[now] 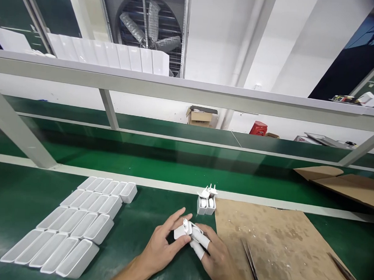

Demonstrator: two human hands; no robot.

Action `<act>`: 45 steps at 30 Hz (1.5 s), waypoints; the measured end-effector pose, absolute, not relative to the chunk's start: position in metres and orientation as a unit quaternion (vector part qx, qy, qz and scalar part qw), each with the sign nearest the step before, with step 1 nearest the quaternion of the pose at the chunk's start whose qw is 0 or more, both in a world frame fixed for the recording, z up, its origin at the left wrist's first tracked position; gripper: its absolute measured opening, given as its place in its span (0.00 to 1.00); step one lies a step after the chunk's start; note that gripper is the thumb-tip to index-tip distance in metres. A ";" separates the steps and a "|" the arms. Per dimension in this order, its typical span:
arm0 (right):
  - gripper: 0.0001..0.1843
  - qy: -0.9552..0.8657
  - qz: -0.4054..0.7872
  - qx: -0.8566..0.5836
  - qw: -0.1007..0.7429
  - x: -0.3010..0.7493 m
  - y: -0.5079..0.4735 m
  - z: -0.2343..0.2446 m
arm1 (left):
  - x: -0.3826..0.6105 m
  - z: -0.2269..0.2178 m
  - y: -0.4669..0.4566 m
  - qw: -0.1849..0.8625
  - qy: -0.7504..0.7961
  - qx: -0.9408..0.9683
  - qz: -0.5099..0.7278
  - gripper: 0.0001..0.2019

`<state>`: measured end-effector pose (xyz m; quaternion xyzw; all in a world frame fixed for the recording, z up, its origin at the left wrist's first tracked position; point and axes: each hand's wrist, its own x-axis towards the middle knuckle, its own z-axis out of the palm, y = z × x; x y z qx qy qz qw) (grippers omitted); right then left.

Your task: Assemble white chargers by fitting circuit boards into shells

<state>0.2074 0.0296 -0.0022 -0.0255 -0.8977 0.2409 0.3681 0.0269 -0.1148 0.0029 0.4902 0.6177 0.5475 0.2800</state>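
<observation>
In front of me, my left hand [165,240] and my right hand [217,252] meet around a small white plastic part [187,226]. Thumb and fingers of the left hand close on its left side. White covers sit on some right fingertips, which press at its right side. The part's inside and its far side are partly hidden by the fingers. Just beyond stand two white plastic cases [206,207], upright, with white pieces in and on top of them. To the left lie several rows of open white rectangular cases [78,257].
On the right, a stained cardboard sheet [263,234] carries metal tweezers [250,262] and a red-handled tool [346,275]. Behind is a green conveyor belt [161,165] with a pale rail. An overhead shelf [189,84] crosses the view; brown cardboard flaps [349,184] stick out at right.
</observation>
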 end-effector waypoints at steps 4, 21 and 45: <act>0.29 -0.875 0.261 -0.007 0.407 0.208 0.029 0.006 | 0.031 0.011 -0.119 0.235 0.556 0.558 0.569 0.46; 0.29 -0.909 0.243 -0.029 0.338 0.211 0.027 0.009 | 0.040 0.015 -0.121 0.127 0.491 0.638 0.580 0.52; 0.29 -0.428 0.869 -0.182 0.170 0.191 0.004 0.015 | 0.041 0.014 -0.106 -0.059 0.555 0.639 0.530 0.42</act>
